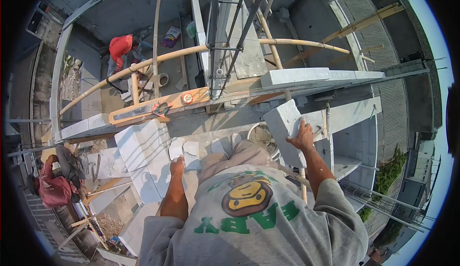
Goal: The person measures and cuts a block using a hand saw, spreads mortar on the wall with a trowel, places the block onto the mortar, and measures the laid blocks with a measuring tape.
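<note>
The right hand [303, 136] lies spread over the right side of a large, pale grey-white rectangular building block [282, 120], which stands tilted just right of the wearer's knees; its fingers are splayed against the surface with the thumb set apart, and I cannot tell whether they bear any of its weight. The left hand [177, 165] is curled at the near edge of a small, white, rough-cornered block piece [177, 148], apparently pinching it, though the fingers' undersides are hidden. A second small white squarish piece [191, 151] sits just to its right. The large block looks rigid and fairly heavy for one palm, probably dry and grippy rather than slippery, with corners that could crumble if knocked; I judge it best taken by two opposite faces, near the middle, away from the edges. The small piece should be light but just as brittle, so a thumb-and-finger hold across its flat sides seems enough. Between the knees and the large block stands a round bucket [250, 131] of grey mix. Left of the left hand are big white stacked blocks [143, 146], and farther off a long orange-yellow wooden plank [132, 114] carries a red-and-black hand tool [161, 109].
</note>
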`<state>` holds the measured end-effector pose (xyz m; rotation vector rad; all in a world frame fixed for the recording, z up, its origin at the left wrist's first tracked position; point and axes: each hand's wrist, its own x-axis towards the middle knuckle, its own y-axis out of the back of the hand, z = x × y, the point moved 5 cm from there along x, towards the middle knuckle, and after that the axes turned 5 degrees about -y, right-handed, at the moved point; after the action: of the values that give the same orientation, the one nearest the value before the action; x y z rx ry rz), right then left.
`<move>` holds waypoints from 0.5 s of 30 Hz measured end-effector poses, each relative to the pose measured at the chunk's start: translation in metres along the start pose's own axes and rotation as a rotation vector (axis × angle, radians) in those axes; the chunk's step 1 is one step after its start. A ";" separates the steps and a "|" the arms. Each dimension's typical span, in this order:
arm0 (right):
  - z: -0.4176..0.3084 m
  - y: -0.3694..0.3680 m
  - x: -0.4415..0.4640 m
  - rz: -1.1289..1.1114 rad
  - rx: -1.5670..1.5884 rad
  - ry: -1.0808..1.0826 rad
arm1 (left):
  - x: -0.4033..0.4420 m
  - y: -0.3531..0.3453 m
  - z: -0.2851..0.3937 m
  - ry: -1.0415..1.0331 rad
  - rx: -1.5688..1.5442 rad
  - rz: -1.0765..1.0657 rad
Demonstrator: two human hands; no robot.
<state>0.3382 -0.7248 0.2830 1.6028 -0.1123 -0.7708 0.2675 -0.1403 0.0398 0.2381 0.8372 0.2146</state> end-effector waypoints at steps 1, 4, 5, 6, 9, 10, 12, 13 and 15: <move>0.012 -0.007 -0.009 0.005 0.045 -0.043 | -0.014 -0.004 0.031 -0.010 0.009 -0.038; 0.047 -0.031 -0.034 0.021 0.175 -0.175 | -0.020 -0.013 0.065 0.010 0.119 -0.145; 0.057 -0.040 -0.042 0.021 0.210 -0.224 | -0.009 -0.013 0.069 0.027 0.214 -0.179; 0.066 -0.050 -0.050 -0.006 0.242 -0.279 | 0.001 -0.015 0.078 0.045 0.307 -0.211; 0.091 -0.069 -0.071 -0.108 0.310 -0.417 | 0.020 -0.030 0.124 -0.101 0.529 -0.209; 0.101 -0.078 -0.077 -0.135 0.323 -0.469 | 0.034 -0.038 0.134 -0.150 0.544 -0.211; 0.122 -0.086 -0.084 -0.155 0.372 -0.523 | 0.024 -0.068 0.174 -0.123 0.579 -0.223; 0.133 -0.091 -0.089 -0.169 0.397 -0.547 | 0.006 -0.090 0.200 -0.117 0.572 -0.227; 0.158 -0.102 -0.088 -0.104 0.363 -0.576 | -0.012 -0.137 0.231 -0.111 0.551 -0.235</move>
<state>0.1502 -0.7940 0.2282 1.6866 -0.6165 -1.3369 0.4465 -0.3025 0.1571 0.6567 0.7933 -0.2541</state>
